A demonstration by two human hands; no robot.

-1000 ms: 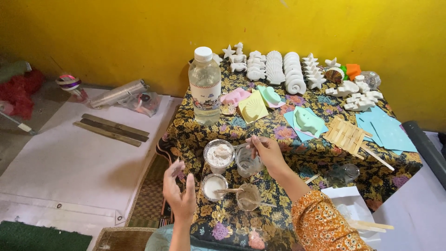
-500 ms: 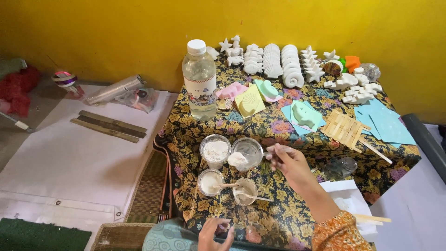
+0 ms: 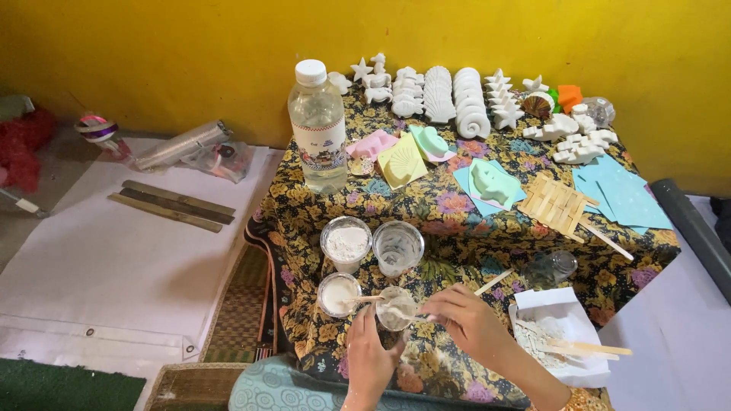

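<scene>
My left hand [image 3: 371,358] is wrapped around a small clear plastic cup [image 3: 397,304] of white paste at the near edge of the flowered table [image 3: 304,198]. My right hand [image 3: 466,323] pinches a thin wooden stick [image 3: 493,282] whose lower end sits in that cup. Beside it stands a cup of white liquid [image 3: 338,293] with another stick in it. Behind these are a cup of white powder [image 3: 346,243] and a nearly empty clear cup [image 3: 397,246].
A water bottle [image 3: 318,125] stands at the table's left. Coloured moulds [image 3: 426,148], rows of white plaster casts [image 3: 449,95], a stick raft [image 3: 557,204] and blue sheets [image 3: 620,194] cover the far part. A white bag of sticks [image 3: 560,335] lies right. Bamboo strips [image 3: 171,205] lie on the floor.
My right hand came down from the upper cups to the front cup and now holds the stick in it. My left hand rose from below and closed on that cup.
</scene>
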